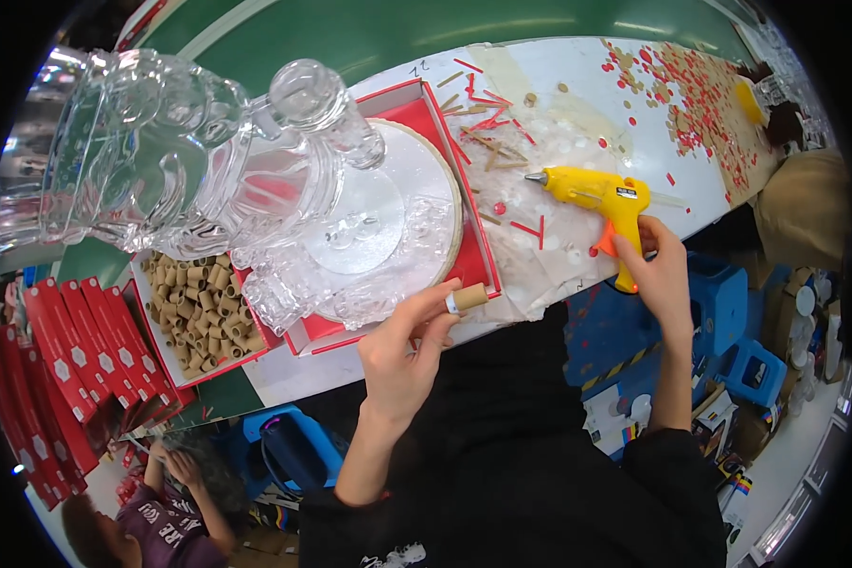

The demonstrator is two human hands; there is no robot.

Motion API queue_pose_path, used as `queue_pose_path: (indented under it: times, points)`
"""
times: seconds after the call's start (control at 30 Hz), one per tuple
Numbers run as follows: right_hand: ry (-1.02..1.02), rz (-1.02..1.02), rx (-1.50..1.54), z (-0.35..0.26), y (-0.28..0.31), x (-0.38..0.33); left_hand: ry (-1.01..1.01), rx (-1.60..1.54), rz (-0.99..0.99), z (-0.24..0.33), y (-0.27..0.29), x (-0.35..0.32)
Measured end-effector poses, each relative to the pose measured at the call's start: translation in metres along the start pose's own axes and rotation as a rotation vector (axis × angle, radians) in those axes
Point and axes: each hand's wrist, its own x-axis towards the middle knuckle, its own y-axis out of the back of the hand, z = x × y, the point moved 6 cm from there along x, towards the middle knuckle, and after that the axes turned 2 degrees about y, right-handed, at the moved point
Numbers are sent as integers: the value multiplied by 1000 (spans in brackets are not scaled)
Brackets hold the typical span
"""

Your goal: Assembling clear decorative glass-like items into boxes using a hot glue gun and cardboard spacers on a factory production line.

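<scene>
Between the thumb and fingers of my left hand (pixel 398 352) is a short brown cardboard tube (pixel 470 297) with a pale end, held over the table's near edge. My right hand (pixel 659 275) is wrapped round the handle of a yellow glue gun (pixel 592 192), whose metal nozzle points left; an orange trigger shows by the fingers. Left of the nozzle, short red and brown strips (pixel 488 142) lie scattered on the glue-smeared tabletop. A red-edged box (pixel 478 232) beyond my left hand holds a round silvery disc (pixel 360 222) and clear figured pieces (pixel 293 289).
Large clear glass-like vessels (pixel 189 151) stand at the left. Below them sits a box of cardboard tubes (pixel 204 308), beside stacked red boxes (pixel 85 350). Red and brown discs (pixel 696 109) cover the far right. Another person (pixel 151 521) works at lower left. Blue stools (pixel 719 303) stand beyond my right arm.
</scene>
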Motion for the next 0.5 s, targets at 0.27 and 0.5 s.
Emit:
queue_pose_path:
  times: [0.27,0.5]
  points:
    - [-59,-409,891,12,-11,-28,52,-19,-22,2,-3,1]
    - [53,-690,1328,-28,-37,-75,108,-27,-25,0,-2,0]
